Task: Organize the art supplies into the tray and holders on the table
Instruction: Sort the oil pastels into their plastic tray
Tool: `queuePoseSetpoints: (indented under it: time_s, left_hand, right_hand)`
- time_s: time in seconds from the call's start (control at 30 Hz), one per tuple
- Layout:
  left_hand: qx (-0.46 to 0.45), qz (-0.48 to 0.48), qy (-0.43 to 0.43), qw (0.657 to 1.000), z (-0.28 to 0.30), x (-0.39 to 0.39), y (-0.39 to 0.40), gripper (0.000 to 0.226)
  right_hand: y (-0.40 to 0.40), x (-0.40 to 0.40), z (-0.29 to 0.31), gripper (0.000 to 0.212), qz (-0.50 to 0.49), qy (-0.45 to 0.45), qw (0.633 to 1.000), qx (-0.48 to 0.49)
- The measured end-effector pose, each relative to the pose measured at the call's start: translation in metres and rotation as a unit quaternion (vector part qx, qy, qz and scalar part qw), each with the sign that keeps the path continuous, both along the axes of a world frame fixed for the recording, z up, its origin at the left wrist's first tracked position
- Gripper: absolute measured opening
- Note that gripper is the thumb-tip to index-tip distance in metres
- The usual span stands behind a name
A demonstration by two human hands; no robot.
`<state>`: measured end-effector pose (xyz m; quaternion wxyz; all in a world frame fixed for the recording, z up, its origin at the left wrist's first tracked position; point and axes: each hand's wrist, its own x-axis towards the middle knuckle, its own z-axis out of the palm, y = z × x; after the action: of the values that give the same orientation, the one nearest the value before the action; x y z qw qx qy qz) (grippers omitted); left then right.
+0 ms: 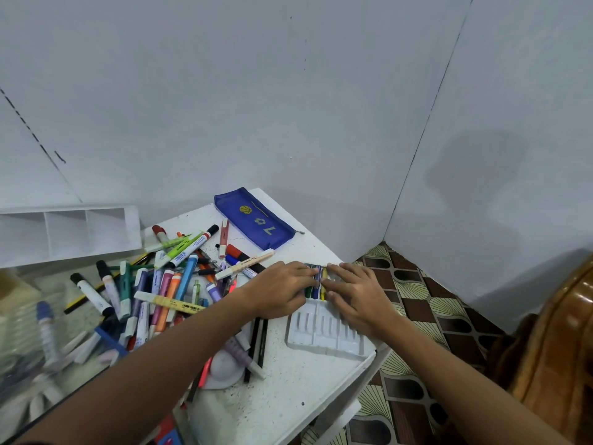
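1. Presently, both hands meet at the far end of a white tray (324, 332), which lies near the right edge of the white tabletop (288, 390).
2. Left hand (282, 289): palm down, fingers extended and resting flat on a row of crayons (316, 281) seated in the tray's far slots. Nothing is curled round or pinched.
3. Right hand (356, 293): palm down, fingers spread and straight, pressing on the tray and the right side of the crayon row. It holds nothing.
4. Crayons: green, blue and yellow sticks show between the two sets of fingertips; the rest of the row is hidden beneath the hands.
5. Tray: the near slots are visible as ribbed white channels with nothing showing in them.
6. A loose pile of markers (154, 284) covers the tabletop left of the hands, lying crossed over one another. Two black pencils (260, 342) lie just beside the tray's left edge, partly under the left forearm.
7. A blue pouch (255, 218) lies flat at the tabletop's far corner, apart from the pile.
8. A white divided holder (67, 231) sits at the far left against the wall, its compartments facing the camera.
9. Beyond the tabletop's right edge, patterned floor (414, 293) is visible.
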<state>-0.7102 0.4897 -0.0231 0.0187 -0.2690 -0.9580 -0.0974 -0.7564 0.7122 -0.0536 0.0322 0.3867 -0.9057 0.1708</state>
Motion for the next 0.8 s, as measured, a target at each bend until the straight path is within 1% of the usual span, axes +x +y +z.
queuePoseSetpoints:
  time_s: [0.07,0.17,0.3,0.4,0.53,0.6,0.63,0.7,0.8]
  left_hand:
    - [-0.006,-0.001,0.007,1.0,0.002,-0.001,0.001,0.05]
    - [-0.032,-0.021,0.029,0.999,0.004,-0.001,0.0,0.046]
    - [-0.045,-0.029,0.041,0.998,0.005,-0.001,0.001,0.042]
    - [-0.058,-0.013,0.029,0.998,0.006,-0.001,0.005,0.04]
    - [-0.085,0.003,-0.02,0.996,0.02,-0.003,0.008,0.048]
    - [-0.076,0.005,-0.028,0.997,0.027,0.004,0.003,0.044]
    - [-0.062,0.008,-0.025,0.998,0.03,0.01,0.0,0.042]
    - [-0.022,0.031,0.006,0.999,0.037,0.029,-0.014,0.04]
    - [0.033,0.073,0.053,0.995,0.053,0.067,-0.049,0.037]
  right_hand:
    - [0.0,0.001,0.001,0.045,0.005,0.005,1.0,0.005]
    - [0.0,0.002,0.003,0.048,0.009,0.012,1.0,-0.007]
    - [-0.001,0.004,0.005,0.045,0.014,0.032,0.999,-0.006]
    - [-0.003,0.005,0.011,0.048,0.023,0.035,0.999,0.017]
    - [-0.006,0.003,0.022,0.057,0.04,0.049,0.996,0.06]
    - [-0.014,0.005,0.028,0.058,0.04,0.07,0.995,0.061]
    - [-0.019,0.006,0.031,0.056,0.039,0.087,0.995,0.04]
    - [-0.039,0.01,0.036,0.049,0.041,0.125,0.991,-0.039]
    - [-0.088,0.019,0.046,0.033,0.075,0.173,0.967,-0.171]
